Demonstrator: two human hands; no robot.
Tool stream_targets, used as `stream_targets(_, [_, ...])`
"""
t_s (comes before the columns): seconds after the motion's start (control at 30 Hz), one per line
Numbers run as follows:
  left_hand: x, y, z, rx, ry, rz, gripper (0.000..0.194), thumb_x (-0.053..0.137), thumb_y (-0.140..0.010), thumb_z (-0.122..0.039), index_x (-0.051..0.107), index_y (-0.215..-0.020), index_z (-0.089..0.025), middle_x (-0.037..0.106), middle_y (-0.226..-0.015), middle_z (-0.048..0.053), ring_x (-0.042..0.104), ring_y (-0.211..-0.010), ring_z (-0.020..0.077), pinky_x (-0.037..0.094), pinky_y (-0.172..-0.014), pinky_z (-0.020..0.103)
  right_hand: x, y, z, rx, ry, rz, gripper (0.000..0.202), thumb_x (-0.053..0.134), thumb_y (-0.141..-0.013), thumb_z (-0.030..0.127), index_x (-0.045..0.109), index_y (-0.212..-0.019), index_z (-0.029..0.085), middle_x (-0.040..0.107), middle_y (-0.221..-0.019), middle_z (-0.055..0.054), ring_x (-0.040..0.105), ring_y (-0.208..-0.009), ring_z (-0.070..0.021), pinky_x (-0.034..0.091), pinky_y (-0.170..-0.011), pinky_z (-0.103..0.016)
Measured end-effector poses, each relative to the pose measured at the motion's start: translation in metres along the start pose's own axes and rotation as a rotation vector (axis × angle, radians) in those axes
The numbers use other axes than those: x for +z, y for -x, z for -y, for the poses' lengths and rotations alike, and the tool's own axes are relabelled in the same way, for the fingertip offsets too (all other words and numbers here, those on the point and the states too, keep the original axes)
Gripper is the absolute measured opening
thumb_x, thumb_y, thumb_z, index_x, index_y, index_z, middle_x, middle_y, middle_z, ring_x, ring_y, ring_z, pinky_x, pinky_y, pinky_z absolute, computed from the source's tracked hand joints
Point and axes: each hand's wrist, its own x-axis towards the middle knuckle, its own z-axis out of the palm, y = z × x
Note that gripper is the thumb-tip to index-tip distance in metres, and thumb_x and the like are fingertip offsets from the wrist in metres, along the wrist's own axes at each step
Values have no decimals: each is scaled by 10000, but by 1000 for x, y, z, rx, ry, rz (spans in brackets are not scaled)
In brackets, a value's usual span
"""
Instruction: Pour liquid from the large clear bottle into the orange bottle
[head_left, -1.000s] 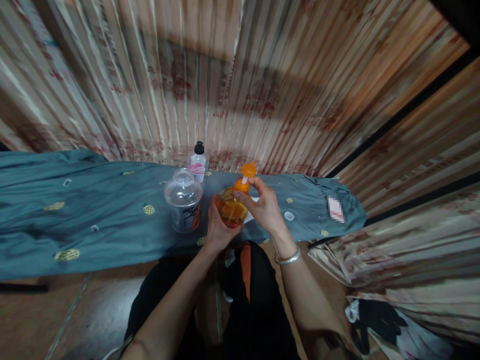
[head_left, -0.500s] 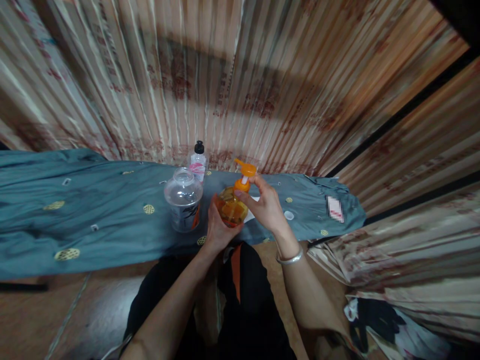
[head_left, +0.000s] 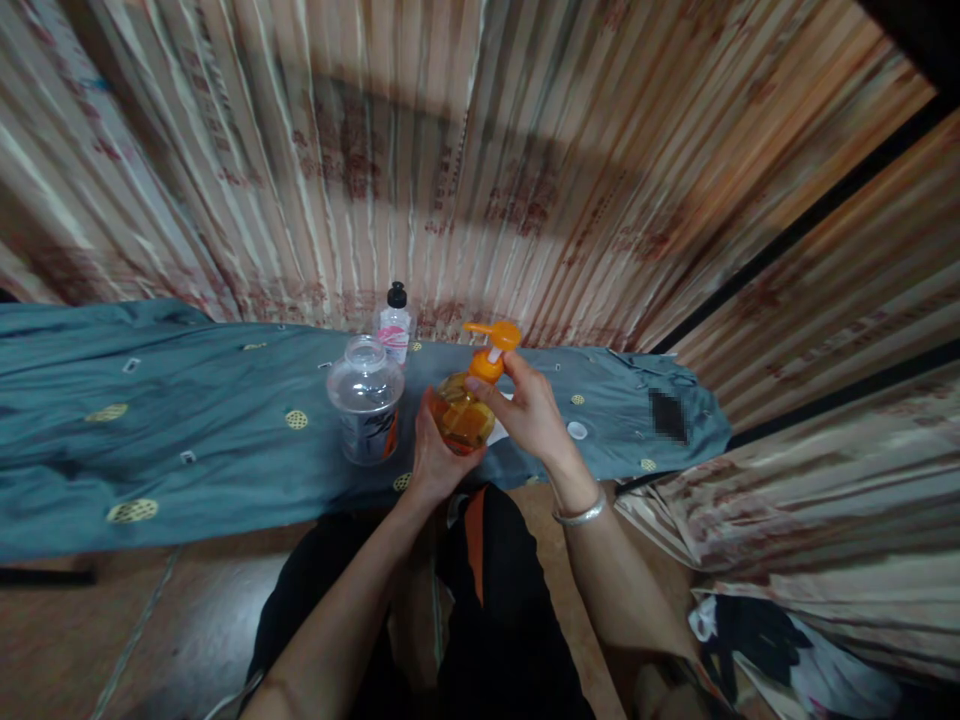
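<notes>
A clear pump bottle [head_left: 466, 418] with amber liquid stands between my hands at the table's front. My left hand [head_left: 436, 448] is wrapped around the lower left side of its body. The fingers of my right hand [head_left: 525, 405] pinch the orange pump head [head_left: 487, 362] at its collar, and its spout points left. Close by on the left stands a clear, wide plastic jar [head_left: 367, 405] without a lid. Behind that jar is a small clear bottle [head_left: 394, 330] with a black cap and a pink label.
A blue-green cloth [head_left: 240, 450] with yellow pineapple prints covers the narrow table. A white round disc [head_left: 577, 430] and a blurred dark rectangle [head_left: 669, 416] lie on the right. Patterned curtains [head_left: 420, 150] hang right behind the table.
The orange pump head has turned a little, its spout swinging further left, with my right fingers still at the collar. My left hand keeps its place on the bottle.
</notes>
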Motion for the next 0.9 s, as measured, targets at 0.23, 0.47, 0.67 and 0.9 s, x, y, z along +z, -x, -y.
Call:
stream_targets(0.23, [2,0,2,-10,3,-15,1372,1026,-569,-344,267,-1706,-230,523,-1648,220,541,-1559,424,412,-1319,620,-28,-21,21,-75,-75,-88,550,761,-905,785,701,-1049,257,788,-993,-28,753,-958,-248,609,-929,-409])
stream_targets(0.47, [2,-1,2,-20,-9,-20,1356,1025,-561,-342,293,-1696,-216,540,-1629,216,547,-1556,428,408,-1328,613,-103,-30,52,-258,-75,-343,423,829,-920,682,732,-1001,278,804,-1044,-57,748,-927,-223,600,-807,-391])
stream_targets(0.67, [0,-2,2,-22,-17,-17,1328,1008,-580,-364,293,-1688,-210,499,-1685,227,506,-1596,428,377,-1348,606,-160,-11,39,-289,-68,-556,320,800,-956,627,757,-1008,315,804,-1054,-87,746,-852,-246,565,-697,-400])
stream_targets(0.9, [-4,-3,1,-17,-42,-17,1309,1006,-586,-377,297,-1675,-214,493,-1699,235,500,-1607,420,383,-1349,590,-155,36,-37,-20,-52,-605,477,926,-807,534,729,-1157,277,824,-1077,-84,778,-839,-259,622,-774,-428])
